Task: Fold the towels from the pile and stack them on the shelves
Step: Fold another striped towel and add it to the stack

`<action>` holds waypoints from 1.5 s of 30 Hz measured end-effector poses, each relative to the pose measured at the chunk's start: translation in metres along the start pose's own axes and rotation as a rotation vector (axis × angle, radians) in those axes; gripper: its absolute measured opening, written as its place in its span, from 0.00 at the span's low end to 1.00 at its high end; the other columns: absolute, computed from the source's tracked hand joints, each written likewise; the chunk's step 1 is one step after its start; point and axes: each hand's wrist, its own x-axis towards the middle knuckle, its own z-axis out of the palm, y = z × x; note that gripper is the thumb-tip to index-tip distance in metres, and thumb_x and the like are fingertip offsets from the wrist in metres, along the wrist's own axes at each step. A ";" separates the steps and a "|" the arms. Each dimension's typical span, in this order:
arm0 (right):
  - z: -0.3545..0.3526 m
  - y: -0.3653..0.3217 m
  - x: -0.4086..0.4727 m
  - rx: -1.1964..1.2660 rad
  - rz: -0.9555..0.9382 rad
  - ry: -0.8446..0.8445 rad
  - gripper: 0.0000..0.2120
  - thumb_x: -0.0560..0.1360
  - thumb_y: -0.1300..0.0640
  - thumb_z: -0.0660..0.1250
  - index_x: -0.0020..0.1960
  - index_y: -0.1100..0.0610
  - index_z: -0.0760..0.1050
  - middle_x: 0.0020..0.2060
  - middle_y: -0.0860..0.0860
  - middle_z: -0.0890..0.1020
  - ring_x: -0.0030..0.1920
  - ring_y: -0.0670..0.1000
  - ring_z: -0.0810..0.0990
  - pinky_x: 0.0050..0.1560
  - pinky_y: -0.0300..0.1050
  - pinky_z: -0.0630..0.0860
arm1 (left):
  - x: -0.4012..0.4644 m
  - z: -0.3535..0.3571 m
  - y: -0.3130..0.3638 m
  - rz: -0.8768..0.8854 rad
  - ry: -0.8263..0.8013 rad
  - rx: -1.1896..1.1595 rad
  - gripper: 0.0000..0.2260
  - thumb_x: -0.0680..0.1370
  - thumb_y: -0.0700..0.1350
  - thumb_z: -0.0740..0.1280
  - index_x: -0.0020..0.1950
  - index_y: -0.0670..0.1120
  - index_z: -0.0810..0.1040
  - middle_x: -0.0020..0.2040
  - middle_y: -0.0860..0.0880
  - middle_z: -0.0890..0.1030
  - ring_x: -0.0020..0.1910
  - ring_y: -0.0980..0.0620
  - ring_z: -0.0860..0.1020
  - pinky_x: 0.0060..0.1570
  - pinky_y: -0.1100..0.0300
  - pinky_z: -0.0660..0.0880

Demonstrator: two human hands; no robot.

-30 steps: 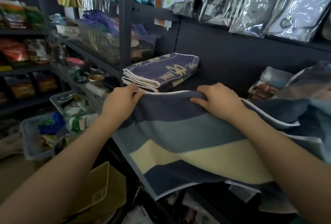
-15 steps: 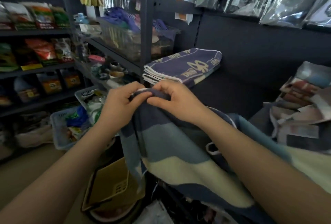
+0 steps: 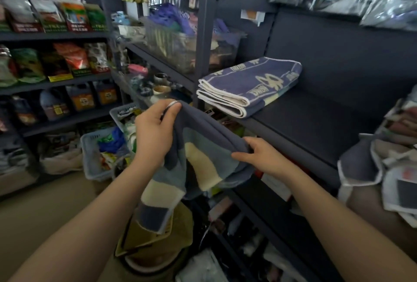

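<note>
Towel [image 3: 198, 157] hangs between 2 hands (left [image 3: 155, 132] grip higher, right [image 3: 261, 157]).

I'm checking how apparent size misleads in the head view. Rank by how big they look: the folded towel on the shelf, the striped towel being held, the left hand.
1. Striped towel, nearer the camera
2. Folded towel
3. Left hand

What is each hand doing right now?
Left hand: closed, pinching the top edge of the striped towel.
Right hand: closed, gripping the towel's folded edge.
</note>
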 end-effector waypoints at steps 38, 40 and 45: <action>-0.057 0.013 -0.101 -0.395 -0.082 0.344 0.16 0.75 0.53 0.66 0.33 0.56 0.66 0.26 0.48 0.69 0.30 0.47 0.69 0.34 0.49 0.67 | -0.002 0.072 -0.023 -0.402 -0.323 -0.125 0.11 0.78 0.41 0.63 0.35 0.44 0.72 0.30 0.45 0.73 0.29 0.52 0.71 0.31 0.64 0.69; -0.051 0.009 -0.103 -0.183 -0.054 0.374 0.09 0.74 0.55 0.68 0.38 0.54 0.71 0.28 0.48 0.73 0.30 0.44 0.71 0.36 0.45 0.68 | -0.012 0.076 -0.026 -0.357 -0.472 -0.005 0.07 0.75 0.40 0.68 0.38 0.44 0.73 0.32 0.46 0.76 0.32 0.52 0.73 0.38 0.60 0.70; -0.029 -0.004 -0.103 0.263 -0.035 0.383 0.13 0.74 0.59 0.68 0.57 0.49 0.72 0.27 0.44 0.78 0.31 0.40 0.75 0.38 0.38 0.70 | -0.034 0.078 0.019 -0.199 -0.695 -0.149 0.14 0.72 0.36 0.70 0.55 0.47 0.74 0.42 0.52 0.82 0.38 0.60 0.78 0.42 0.67 0.74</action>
